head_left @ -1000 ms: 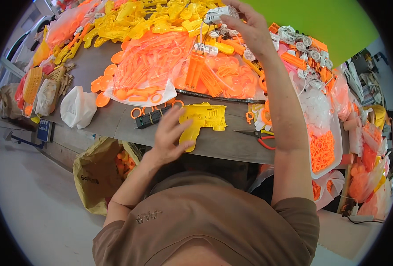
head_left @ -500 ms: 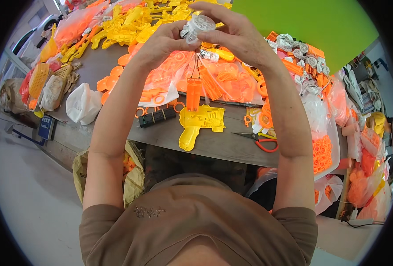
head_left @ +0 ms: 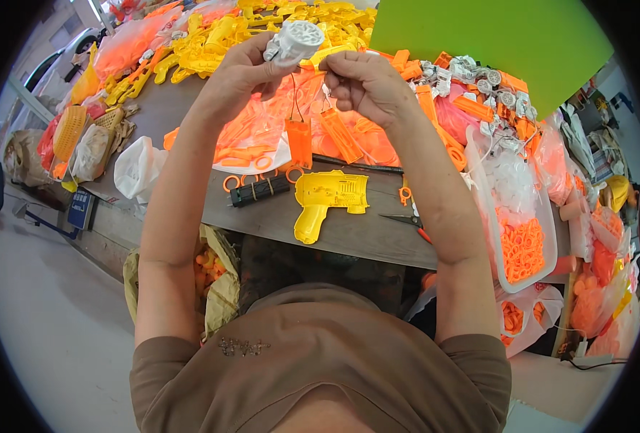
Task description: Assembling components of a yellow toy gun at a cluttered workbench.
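My left hand (head_left: 244, 68) is raised over the table and holds a grey-white motor unit (head_left: 293, 40) with a round slotted end. Thin dark wires hang from it down to a flat orange piece (head_left: 299, 142) that dangles below. My right hand (head_left: 363, 83) is beside the left, pinching a wire from which a second orange piece (head_left: 340, 135) hangs tilted. A yellow toy-gun half shell (head_left: 326, 198) lies on the table (head_left: 363, 234) under my hands.
A black cylindrical bundle (head_left: 260, 192) and scissors (head_left: 406, 220) lie near the shell. Heaps of orange parts (head_left: 262, 137) and yellow parts (head_left: 219, 36) cover the far table. A clear tray of orange rings (head_left: 522, 249) stands right; a green board (head_left: 507, 43) behind; a sack (head_left: 215, 281) below.
My left hand left the yellow shell on the table and rose to join the right. Both hands now hold the motor unit and its wires, with the orange pieces hanging lower.
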The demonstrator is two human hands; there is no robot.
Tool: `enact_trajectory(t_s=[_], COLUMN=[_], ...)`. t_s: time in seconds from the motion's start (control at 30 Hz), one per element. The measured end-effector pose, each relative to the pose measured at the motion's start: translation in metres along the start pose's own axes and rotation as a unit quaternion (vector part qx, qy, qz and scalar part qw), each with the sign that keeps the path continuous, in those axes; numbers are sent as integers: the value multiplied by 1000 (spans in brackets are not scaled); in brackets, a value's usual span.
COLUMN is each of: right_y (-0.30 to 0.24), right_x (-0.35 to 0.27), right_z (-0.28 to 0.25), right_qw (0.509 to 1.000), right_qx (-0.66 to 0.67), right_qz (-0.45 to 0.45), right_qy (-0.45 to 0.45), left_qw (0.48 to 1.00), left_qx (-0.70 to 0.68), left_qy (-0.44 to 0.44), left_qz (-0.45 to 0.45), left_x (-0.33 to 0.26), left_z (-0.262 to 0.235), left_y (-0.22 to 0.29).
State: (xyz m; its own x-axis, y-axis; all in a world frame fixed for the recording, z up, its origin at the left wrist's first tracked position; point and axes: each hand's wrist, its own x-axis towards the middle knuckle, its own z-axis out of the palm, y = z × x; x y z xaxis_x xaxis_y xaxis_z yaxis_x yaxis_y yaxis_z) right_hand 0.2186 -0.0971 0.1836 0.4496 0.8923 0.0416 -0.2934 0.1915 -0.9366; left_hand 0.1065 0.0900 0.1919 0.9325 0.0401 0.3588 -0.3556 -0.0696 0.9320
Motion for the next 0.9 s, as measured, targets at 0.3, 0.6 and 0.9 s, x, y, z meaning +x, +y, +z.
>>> enact_trajectory(t_s=[0.3,0.6,0.9], right_y=[-19,-2,-22], right_x=[19,54,59], right_z=[15,6,18], right_qw=[957,559,986], right_qx=[-235,-731,19], right_qz=[-144,-357,-132], right_qy=[89,161,97], left_qw=[985,978,951], left_qx=[31,-111,-159], left_qy=[151,151,253], left_qz=[-83,-88,-83], left_x=[2,2,36], left_z=[8,0,8], left_y=[10,-15,-21])
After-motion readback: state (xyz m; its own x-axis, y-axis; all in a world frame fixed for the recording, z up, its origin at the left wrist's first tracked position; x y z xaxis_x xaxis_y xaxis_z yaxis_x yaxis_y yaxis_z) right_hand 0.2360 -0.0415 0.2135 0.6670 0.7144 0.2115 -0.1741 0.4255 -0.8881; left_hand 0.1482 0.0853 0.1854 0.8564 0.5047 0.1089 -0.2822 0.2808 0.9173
